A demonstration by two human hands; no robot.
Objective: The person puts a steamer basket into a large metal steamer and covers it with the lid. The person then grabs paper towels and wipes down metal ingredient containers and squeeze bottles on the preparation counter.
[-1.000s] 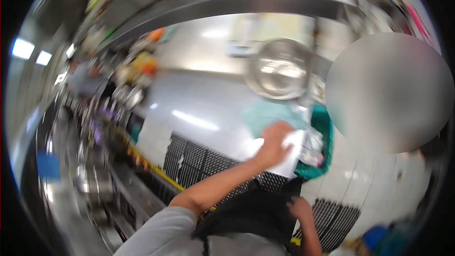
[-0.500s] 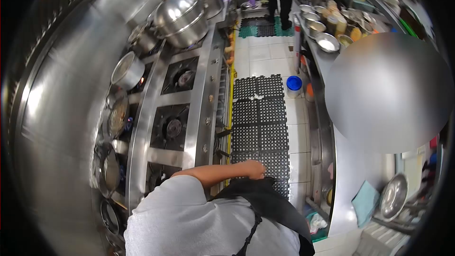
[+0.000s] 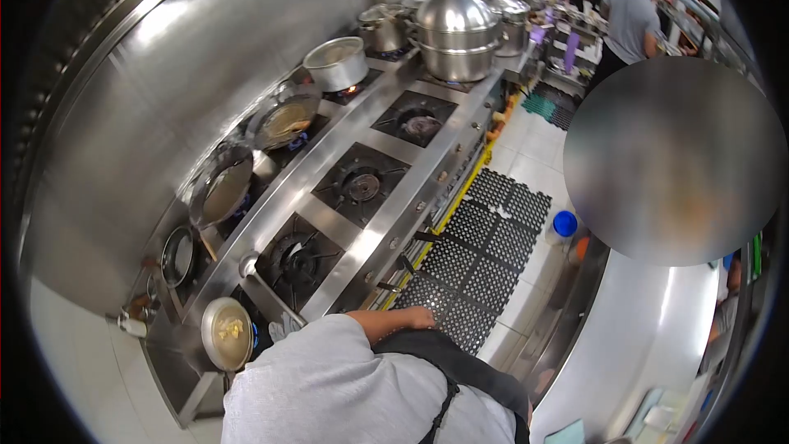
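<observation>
My left hand (image 3: 419, 318) is held low in front of my black apron (image 3: 444, 353), with its fingers curled in. Whether anything is inside them is hidden. My right hand is out of view. Left of my sleeve, a pan (image 3: 228, 334) with pale yellow pieces in it sits over a blue flame. A long-handled ladle (image 3: 250, 264) lies across the stove (image 3: 337, 226) by the nearest front burner (image 3: 297, 256), its handle pointing towards my shoulder. Close to that handle is a grey cloth-like item (image 3: 284, 327).
Along the back burners stand several woks, one of them (image 3: 283, 117) steaming-pale inside, a pot (image 3: 337, 64) over flame and a domed steamer (image 3: 458, 33). A black mat (image 3: 481, 255) and a blue-lidded tub (image 3: 564, 226) are on the floor. A co-worker (image 3: 629, 20) stands far right.
My view has swung left towards the stove, bringing the near pan and ladle into sight. My left hand stays curled before my apron. The right counter has shifted mostly out of view.
</observation>
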